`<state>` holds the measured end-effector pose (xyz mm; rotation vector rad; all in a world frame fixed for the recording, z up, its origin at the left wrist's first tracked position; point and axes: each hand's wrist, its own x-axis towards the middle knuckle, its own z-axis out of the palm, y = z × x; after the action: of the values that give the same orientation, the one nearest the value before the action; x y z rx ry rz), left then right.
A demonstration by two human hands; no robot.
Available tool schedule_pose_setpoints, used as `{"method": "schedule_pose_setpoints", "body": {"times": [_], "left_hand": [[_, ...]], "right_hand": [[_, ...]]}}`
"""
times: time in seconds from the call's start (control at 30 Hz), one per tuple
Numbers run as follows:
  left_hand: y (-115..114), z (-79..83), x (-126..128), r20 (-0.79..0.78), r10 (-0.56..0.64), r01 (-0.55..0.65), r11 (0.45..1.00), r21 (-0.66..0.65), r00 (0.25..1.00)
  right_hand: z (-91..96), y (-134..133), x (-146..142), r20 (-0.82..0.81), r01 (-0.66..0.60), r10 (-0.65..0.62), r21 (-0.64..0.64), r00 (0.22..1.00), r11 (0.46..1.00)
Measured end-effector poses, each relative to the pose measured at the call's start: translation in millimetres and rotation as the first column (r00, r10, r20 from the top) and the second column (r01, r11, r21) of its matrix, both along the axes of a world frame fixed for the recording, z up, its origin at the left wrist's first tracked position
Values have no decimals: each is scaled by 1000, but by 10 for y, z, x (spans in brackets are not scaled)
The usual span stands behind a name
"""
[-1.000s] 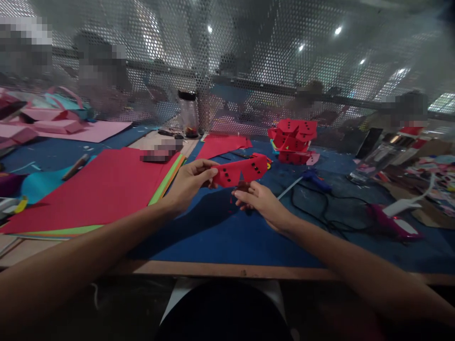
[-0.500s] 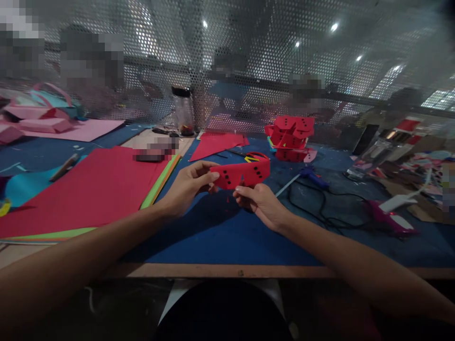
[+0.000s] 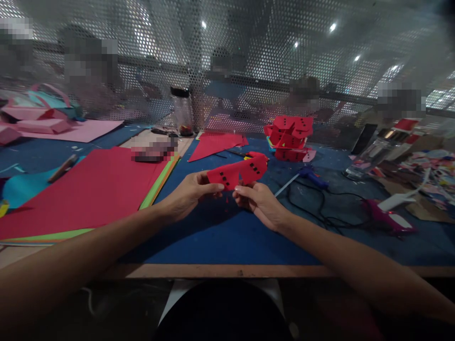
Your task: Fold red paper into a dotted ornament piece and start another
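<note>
Both my hands hold a red paper strip (image 3: 232,173) with small black squares near each end and a notch in its lower middle edge. My left hand (image 3: 194,192) pinches its left part, thumb in front and fingers behind. With thumb and fingers, my right hand (image 3: 258,201) grips the lower edge just right of the middle. The piece hangs above the blue table surface (image 3: 220,241). Partly hidden behind it are scissors with yellow on them (image 3: 246,157). Farther back stands a stack of similar red pieces with black squares (image 3: 289,137).
Red sheets (image 3: 85,189) lie over coloured ones at left. A blue glue gun (image 3: 313,177), black cable (image 3: 322,208) and purple power strip (image 3: 389,217) are on the right, near paper scraps (image 3: 426,180). A clear bottle (image 3: 183,113) stands at the back by the perforated metal screen (image 3: 149,57).
My left thumb has slid down to the strip's lower edge. The strip has tilted, its left end a little lower and its right end curving up. My right hand has barely moved.
</note>
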<state>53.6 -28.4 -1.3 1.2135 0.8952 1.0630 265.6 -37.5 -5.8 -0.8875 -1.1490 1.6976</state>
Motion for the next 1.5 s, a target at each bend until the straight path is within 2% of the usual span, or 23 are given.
{"method": "schedule_pose_setpoints", "body": {"times": [0.2, 0.73, 1.3, 1.5], "left_hand": [[3, -29, -4, -27, -27, 27, 1000, 11, 999], [-29, -14, 13, -8, -33, 33, 997, -75, 999], [-48, 32, 44, 87, -41, 53, 988, -142, 995], [-63, 45, 55, 92, -53, 67, 985, -161, 994]], "right_hand": [[-2, -5, -3, 0, -8, 8, 12, 1000, 1000], [-47, -3, -6, 78, -39, 31, 109, 996, 993], [-21, -30, -22, 96, -15, 3, 121, 995, 993], [-49, -29, -19, 122, -30, 10, 165, 993, 986]]}}
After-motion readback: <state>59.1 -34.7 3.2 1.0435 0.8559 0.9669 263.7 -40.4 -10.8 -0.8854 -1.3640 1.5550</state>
